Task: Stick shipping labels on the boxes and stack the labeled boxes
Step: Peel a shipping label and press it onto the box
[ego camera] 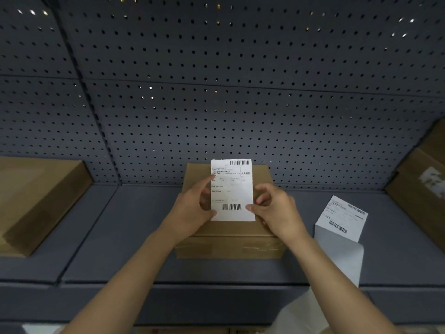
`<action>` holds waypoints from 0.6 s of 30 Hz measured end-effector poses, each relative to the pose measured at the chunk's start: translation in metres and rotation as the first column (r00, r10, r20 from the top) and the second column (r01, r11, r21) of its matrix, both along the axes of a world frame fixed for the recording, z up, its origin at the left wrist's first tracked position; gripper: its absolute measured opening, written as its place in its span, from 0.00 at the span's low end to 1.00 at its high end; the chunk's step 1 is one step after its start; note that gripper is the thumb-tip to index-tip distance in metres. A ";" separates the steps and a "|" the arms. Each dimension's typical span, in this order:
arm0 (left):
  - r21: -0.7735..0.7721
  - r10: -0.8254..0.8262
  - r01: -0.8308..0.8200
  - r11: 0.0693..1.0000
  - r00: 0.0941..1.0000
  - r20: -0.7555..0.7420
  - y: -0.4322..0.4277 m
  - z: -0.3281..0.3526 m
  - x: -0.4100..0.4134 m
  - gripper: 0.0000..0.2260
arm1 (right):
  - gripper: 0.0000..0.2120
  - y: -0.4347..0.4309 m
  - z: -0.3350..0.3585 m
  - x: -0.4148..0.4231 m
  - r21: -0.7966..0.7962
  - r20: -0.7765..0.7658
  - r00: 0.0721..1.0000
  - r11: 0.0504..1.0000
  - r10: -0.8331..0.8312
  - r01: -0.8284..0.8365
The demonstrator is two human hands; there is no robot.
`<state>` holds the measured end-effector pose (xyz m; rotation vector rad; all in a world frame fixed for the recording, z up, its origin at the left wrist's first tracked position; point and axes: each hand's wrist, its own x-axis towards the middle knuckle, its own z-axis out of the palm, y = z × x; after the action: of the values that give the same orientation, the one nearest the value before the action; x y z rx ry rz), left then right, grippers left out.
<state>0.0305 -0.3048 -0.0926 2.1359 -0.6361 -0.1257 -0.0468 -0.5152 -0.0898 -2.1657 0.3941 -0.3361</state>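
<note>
The white shipping label (232,189) is in the middle of the frame, right over the top of the brown box (263,174). Its long side runs up and down the frame, away from the person, and it looks lined up with the box. I cannot tell if it touches the cardboard yet. The left hand (192,208) pinches the label's left edge with curled fingers. The right hand (277,210) pinches the lower right corner. One hand is on each side, both just as near. I think the next move is to press the label down flat. To the right, a pile of labels (342,218) lies on the grey shelf (120,225). A second box (36,201) sits at the far left.
</note>
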 end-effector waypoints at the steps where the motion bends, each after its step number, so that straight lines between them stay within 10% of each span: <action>1: 0.010 0.015 -0.015 1.000 1.000 0.022 0.000 -0.001 -0.001 0.37 | 0.24 -0.001 -0.001 -0.001 -0.051 0.002 1.000 0.999 -0.008 0.008; 18: 0.333 0.151 -0.216 0.918 0.966 0.210 0.000 -0.011 0.011 0.31 | 0.16 -0.006 -0.012 0.014 -0.451 -0.051 0.997 0.889 0.060 -0.077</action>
<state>0.0412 -0.3051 -0.1034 2.5669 -0.5413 0.0641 -0.0329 -0.5208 -0.1015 -2.6402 0.2759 -0.3781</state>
